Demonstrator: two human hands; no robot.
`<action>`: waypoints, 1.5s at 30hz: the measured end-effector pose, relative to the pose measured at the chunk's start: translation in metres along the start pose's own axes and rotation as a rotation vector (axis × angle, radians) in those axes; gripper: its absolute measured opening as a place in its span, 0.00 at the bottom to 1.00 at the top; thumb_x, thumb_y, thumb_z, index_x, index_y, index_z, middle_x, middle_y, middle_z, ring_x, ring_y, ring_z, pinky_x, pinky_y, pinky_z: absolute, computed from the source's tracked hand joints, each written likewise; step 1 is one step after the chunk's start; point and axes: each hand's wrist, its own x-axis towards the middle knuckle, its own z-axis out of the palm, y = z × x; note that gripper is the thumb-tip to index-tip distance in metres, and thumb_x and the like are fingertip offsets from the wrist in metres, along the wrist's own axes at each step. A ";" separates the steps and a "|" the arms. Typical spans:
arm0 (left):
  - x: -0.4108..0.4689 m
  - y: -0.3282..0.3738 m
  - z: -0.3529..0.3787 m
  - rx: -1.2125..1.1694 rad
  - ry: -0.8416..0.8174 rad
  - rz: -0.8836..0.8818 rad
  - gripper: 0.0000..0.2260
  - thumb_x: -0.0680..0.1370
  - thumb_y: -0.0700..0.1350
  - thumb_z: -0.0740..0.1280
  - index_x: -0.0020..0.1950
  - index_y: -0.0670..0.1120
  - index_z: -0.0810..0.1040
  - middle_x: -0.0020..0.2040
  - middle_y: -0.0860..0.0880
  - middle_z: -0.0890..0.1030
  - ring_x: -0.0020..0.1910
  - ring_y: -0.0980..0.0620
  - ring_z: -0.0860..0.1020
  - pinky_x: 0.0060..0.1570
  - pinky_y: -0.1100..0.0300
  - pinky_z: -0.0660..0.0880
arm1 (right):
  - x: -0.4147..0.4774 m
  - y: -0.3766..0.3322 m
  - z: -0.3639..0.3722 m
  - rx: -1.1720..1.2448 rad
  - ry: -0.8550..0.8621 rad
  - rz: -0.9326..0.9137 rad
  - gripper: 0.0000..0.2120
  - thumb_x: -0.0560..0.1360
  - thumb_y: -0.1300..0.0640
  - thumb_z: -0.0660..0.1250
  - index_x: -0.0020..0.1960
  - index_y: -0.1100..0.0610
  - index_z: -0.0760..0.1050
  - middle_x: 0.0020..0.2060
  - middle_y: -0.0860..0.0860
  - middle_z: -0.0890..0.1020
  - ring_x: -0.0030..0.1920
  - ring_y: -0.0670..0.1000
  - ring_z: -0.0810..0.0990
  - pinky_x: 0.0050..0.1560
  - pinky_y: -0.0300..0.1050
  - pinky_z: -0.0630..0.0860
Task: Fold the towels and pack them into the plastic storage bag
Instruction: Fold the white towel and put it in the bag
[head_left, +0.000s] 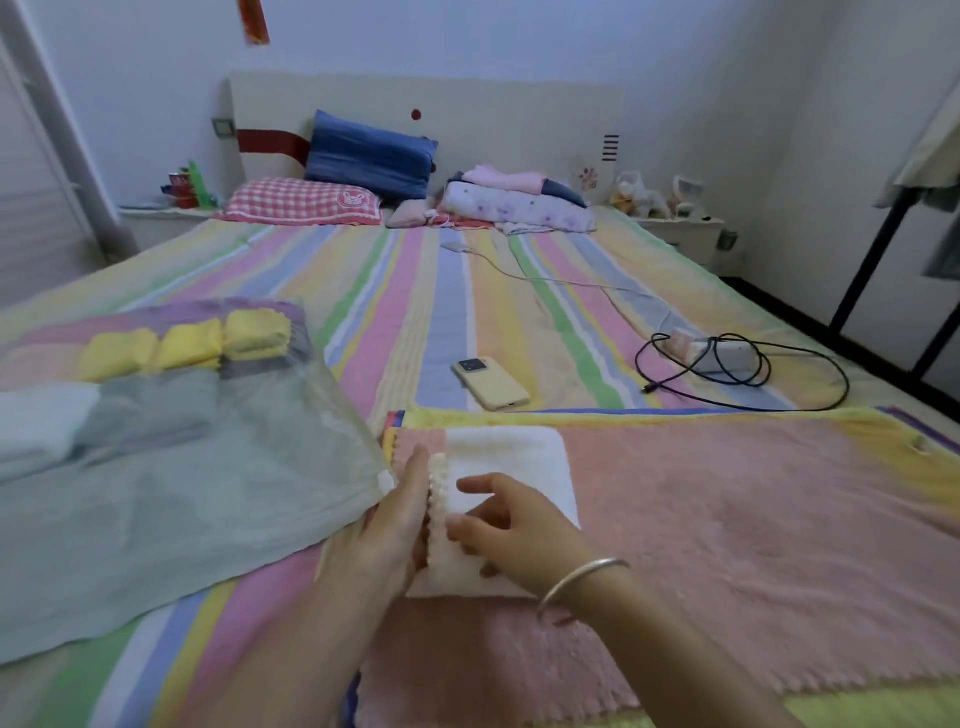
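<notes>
1. Left of the left hand (397, 525): the filled plastic storage bag (171, 499) lies just beside the fingers (415, 467), blocking that side.
2. Ahead of them: a phone (491, 383), near.
3. Right of the right hand (511, 530): open pink cloth (727, 519); black cable (737, 383) well beyond.

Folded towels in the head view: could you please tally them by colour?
Yellow towels, in the plastic bag: 3
White: 2, the bagged white towel and the loose white towel
Grey towels, bagged: at least 1, more unclear
Total: at least 6
</notes>
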 end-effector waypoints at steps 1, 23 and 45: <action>-0.001 -0.003 0.000 0.079 -0.023 0.031 0.38 0.58 0.76 0.65 0.59 0.52 0.78 0.53 0.45 0.83 0.49 0.46 0.83 0.47 0.51 0.81 | -0.001 0.002 -0.004 0.039 0.024 -0.026 0.12 0.75 0.55 0.68 0.58 0.48 0.74 0.42 0.48 0.83 0.44 0.50 0.82 0.46 0.50 0.82; -0.055 0.002 0.028 0.947 0.167 1.239 0.29 0.77 0.45 0.61 0.77 0.47 0.59 0.78 0.49 0.58 0.76 0.52 0.56 0.75 0.57 0.53 | -0.003 0.045 -0.074 -0.062 0.217 0.348 0.28 0.69 0.48 0.73 0.67 0.50 0.70 0.56 0.50 0.78 0.52 0.50 0.77 0.48 0.45 0.71; -0.080 -0.060 -0.006 0.792 0.001 1.124 0.15 0.74 0.43 0.61 0.57 0.57 0.77 0.58 0.66 0.76 0.62 0.65 0.71 0.61 0.65 0.69 | -0.024 0.060 -0.004 -1.217 0.479 -0.063 0.16 0.50 0.64 0.80 0.34 0.56 0.77 0.30 0.59 0.73 0.26 0.57 0.71 0.26 0.38 0.54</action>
